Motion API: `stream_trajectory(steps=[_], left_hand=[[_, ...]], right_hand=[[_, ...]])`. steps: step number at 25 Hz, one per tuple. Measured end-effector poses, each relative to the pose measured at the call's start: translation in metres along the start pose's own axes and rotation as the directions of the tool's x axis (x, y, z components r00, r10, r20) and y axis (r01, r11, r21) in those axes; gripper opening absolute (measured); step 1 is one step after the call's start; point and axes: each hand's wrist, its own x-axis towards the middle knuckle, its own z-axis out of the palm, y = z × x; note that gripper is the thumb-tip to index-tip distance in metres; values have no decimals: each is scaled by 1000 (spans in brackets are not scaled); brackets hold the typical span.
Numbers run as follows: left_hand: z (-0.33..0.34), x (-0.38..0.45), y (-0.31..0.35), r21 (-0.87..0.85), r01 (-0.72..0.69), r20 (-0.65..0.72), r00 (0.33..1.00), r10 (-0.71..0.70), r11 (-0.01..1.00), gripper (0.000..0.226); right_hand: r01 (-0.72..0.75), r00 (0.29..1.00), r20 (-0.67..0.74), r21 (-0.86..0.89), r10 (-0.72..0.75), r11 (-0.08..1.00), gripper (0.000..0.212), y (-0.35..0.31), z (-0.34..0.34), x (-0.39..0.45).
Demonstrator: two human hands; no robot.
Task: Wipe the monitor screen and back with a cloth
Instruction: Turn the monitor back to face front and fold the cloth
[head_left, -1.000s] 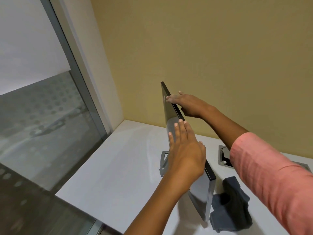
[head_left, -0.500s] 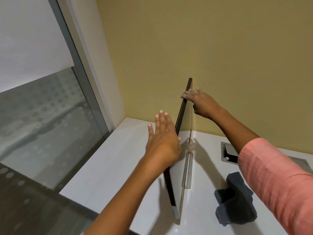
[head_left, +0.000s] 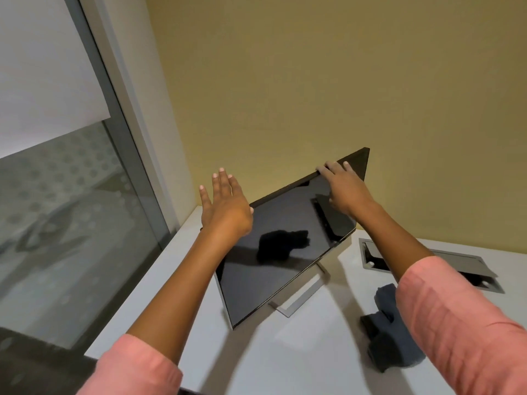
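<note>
Both arms wear salmon-pink sleeves of a soft fabric with fine horizontal ribbing. The left sleeve (head_left: 134, 369) ends partway up the forearm; the right sleeve (head_left: 456, 320) ends at a similar height, its folds creasing across the cloth. The left hand (head_left: 225, 206) and right hand (head_left: 346, 188) are bare, with short, pale fingernails.

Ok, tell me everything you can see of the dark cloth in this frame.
The cloth is dark grey-blue, soft-looking fabric, crumpled into a loose heap rather than folded. It lies on the white desk, to the right of the monitor and near the recessed cable box. Neither hand touches it; the pink sleeve hides its right part. Its dark reflection shows in the screen.
</note>
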Motion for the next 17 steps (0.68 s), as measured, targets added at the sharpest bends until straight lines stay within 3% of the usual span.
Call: stream_trajectory(steps=[8, 12, 17], left_hand=[[-3, 56, -21, 43, 61, -230, 972, -50, 997, 82], [-9, 83, -32, 61, 65, -251, 967, -47, 996, 87], [0, 111, -37, 66, 11, -297, 955, 9, 998, 77]], right_hand=[[-124, 992, -1, -21, 124, 992, 75, -14, -9, -12], [-159, 987, -31, -55, 157, 986, 70, -27, -16, -17], [-224, 974, -51, -83, 220, 971, 68, -43, -13, -24]])
